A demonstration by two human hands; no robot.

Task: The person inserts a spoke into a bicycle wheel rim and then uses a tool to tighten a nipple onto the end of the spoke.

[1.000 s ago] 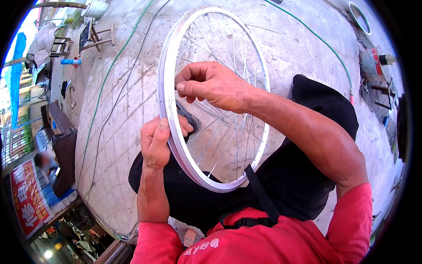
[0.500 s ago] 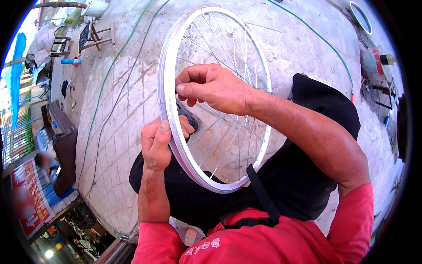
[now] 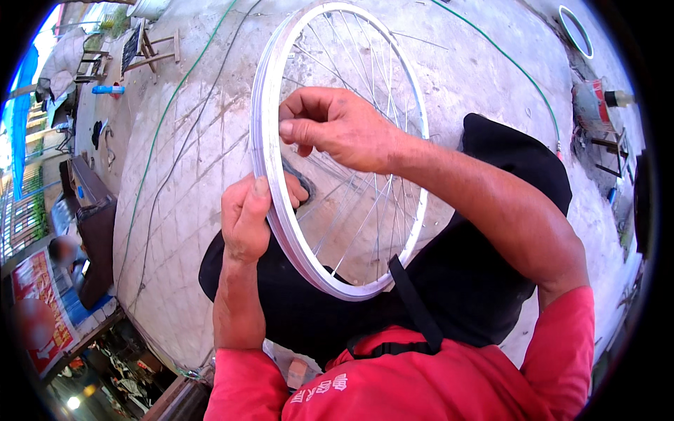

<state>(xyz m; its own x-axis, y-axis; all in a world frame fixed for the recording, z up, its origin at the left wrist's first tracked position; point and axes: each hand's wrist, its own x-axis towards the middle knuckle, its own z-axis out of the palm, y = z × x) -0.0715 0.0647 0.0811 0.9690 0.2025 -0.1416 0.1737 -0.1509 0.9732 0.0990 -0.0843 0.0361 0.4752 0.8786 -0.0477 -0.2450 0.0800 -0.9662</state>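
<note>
A silver bicycle wheel rim with thin spokes and no tyre stands tilted over my lap, its lower part near a black strap. My left hand grips the rim's left side, thumb outside and fingers reaching through to the inside. My right hand is closed in a pinch at the inner edge of the rim, just above my left hand; what its fingertips hold, if anything, is too small to make out.
Concrete ground carries a green hose and dark cable. At right are a white ring and a bucket. At left stand wooden furniture, a brown sofa-like piece and a seated person beside a banner.
The wheel and both hands sit slightly higher in the picture, along with the surroundings, as the view shifts. My grip and pinch look much the same.
</note>
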